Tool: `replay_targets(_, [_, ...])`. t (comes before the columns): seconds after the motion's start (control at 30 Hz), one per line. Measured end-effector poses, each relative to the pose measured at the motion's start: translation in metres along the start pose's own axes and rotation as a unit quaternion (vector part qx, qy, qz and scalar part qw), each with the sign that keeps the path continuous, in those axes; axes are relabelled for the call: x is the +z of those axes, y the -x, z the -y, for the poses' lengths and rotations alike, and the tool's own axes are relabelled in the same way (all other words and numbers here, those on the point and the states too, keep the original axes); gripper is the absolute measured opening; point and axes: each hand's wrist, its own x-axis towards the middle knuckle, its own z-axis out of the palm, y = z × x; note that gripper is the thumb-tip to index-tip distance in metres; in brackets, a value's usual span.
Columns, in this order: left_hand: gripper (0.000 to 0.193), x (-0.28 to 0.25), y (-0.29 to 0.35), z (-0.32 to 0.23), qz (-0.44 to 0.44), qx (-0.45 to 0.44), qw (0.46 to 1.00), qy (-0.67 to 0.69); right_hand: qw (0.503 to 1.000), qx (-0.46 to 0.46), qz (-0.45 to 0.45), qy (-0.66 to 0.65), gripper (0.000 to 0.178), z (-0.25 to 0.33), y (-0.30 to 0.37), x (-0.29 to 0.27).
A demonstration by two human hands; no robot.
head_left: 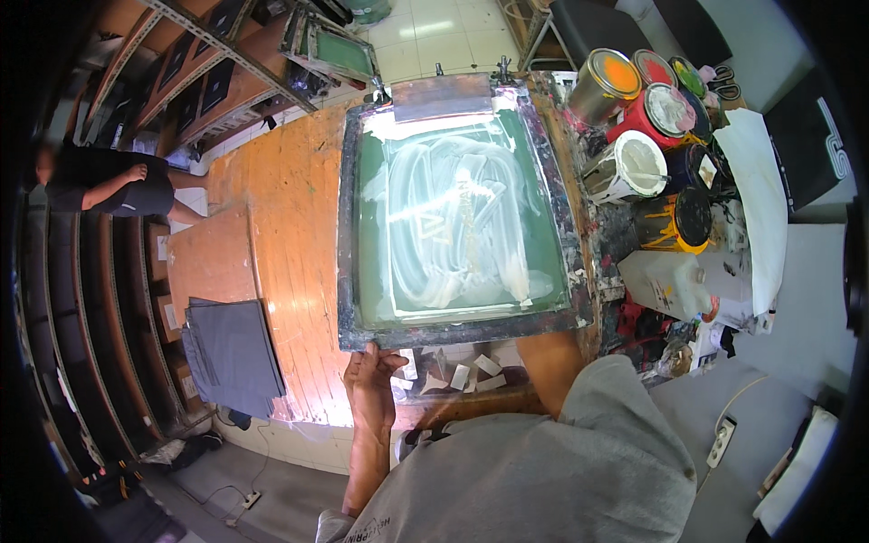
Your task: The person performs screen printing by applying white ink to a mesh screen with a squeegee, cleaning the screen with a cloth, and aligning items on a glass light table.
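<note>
A screen printing frame with a dark, stained border lies in front of me, held by clamps at its far end. Its green mesh carries smeared white streaks over a pale design. My left hand pinches the near left corner of the frame, thumb at the edge and fingers curled below. My right forearm passes under the near right edge of the frame, which hides the right hand. White pieces lie below the near edge.
Open paint cans crowd the right side, including an orange one and a white tub. Dark folded fabric lies on the wooden table. Another person stands at the left beside shelves.
</note>
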Motion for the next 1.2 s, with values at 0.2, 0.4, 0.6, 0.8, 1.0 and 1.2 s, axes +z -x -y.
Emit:
replay_targets(0.2, [0.022, -0.005, 0.0, 0.004, 0.009, 0.008, 1.0, -0.008, 1.0, 0.015, 0.024, -0.012, 0.039, 0.017, 0.024, 0.01])
replay_targets(0.4, [0.025, 0.003, 0.002, -0.005, 0.026, 0.006, 1.0, -0.015, 1.0, 0.005, 0.02, 0.005, 0.041, 0.008, -0.015, 0.023])
replay_targets(0.6, [0.025, -0.004, 0.001, 0.0, 0.036, 0.003, 0.999, -0.023, 0.999, 0.02, 0.026, -0.018, 0.043, 0.006, -0.002, 0.029])
replay_targets(0.8, [0.023, -0.002, 0.003, 0.001, 0.033, 0.008, 0.999, -0.02, 0.997, 0.044, 0.031, -0.05, 0.044, 0.011, 0.03, 0.021])
replay_targets(1.0, [0.022, -0.003, 0.002, 0.004, 0.031, 0.012, 0.999, -0.025, 0.997, 0.043, 0.025, -0.055, 0.046, 0.024, 0.031, 0.014])
replay_targets(1.2, [0.021, -0.005, 0.001, 0.005, 0.03, 0.013, 0.999, -0.006, 0.997, 0.037, 0.025, -0.059, 0.048, 0.025, 0.027, 0.017])
